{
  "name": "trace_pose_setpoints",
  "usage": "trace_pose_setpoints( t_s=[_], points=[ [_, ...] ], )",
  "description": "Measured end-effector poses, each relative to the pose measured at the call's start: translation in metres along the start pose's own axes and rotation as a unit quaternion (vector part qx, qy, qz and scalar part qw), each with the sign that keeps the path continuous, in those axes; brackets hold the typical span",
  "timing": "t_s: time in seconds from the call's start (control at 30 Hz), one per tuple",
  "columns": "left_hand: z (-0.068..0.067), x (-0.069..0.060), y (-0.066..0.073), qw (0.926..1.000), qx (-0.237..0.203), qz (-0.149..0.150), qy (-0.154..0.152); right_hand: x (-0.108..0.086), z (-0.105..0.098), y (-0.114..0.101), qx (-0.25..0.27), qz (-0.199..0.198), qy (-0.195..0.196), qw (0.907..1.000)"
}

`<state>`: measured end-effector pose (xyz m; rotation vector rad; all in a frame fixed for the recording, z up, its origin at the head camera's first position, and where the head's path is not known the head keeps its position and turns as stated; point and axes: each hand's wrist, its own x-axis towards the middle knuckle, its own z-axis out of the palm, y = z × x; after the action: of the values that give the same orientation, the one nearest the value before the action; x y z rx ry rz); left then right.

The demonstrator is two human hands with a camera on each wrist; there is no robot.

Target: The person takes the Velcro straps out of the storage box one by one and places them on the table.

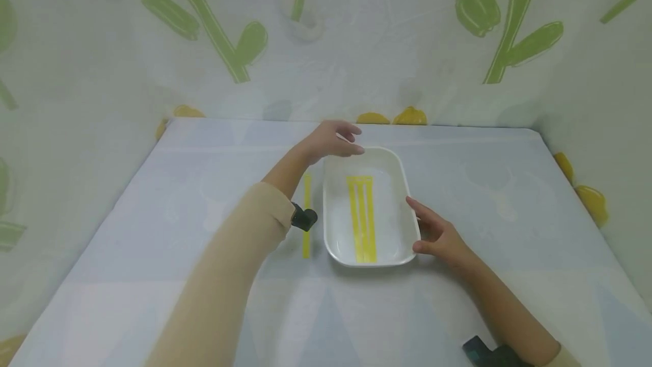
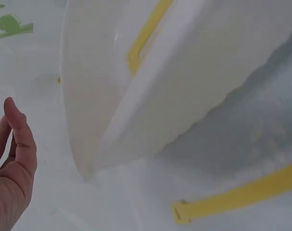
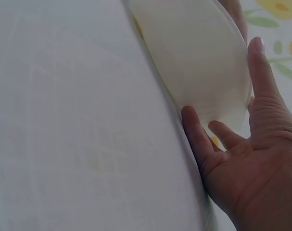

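Head view only: whole outline of the white dish (image 1: 392,208), set mid-table, with yellow strips (image 1: 363,220) side by side on its floor, running near to far. A lone strip (image 1: 307,245) lies on the table (image 1: 509,197) just left of the dish, partly hidden by the black device (image 1: 304,218) on the left wrist. Left wrist view adds the lone strip's blunt end and the dish's outer wall; there the left hand (image 1: 333,139) stands apart from that wall. Right wrist view adds the underside of the right hand's grip, masked from above: fingers low against the outer wall, near the tabletop.

Edges: dish rim rounded at the corners. Table reaches well past the right hand (image 1: 440,237) to its right edge; a broad stretch also lies between dish and near side. Far edge close beyond the left hand, patterned cloth (image 1: 387,27) behind.

Pose: left arm, in a beige sleeve (image 1: 229,265), reaches to the dish's far left corner, wrist bent inward; fingers loosely bent, thumb parted from them, nothing held. Right hand comes in from the near right, thumb and fingers spread along the dish's right side, touching it, not pinching.
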<state>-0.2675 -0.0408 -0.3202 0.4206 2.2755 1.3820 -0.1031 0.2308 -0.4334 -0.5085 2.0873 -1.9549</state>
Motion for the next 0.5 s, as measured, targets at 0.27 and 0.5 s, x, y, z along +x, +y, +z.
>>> trace_pose_setpoints(
  t_s=[0.27,0.5],
  points=[
    [0.028,0.011,-0.001,0.9991,-0.01,-0.032,-0.026,-0.001,0.0,0.001,-0.011,-0.003,0.001,0.9999],
    [0.049,0.017,-0.013,0.9949,0.06,-0.061,-0.053,-0.001,-0.002,0.002,-0.041,0.004,0.007,0.9991]
  ],
)
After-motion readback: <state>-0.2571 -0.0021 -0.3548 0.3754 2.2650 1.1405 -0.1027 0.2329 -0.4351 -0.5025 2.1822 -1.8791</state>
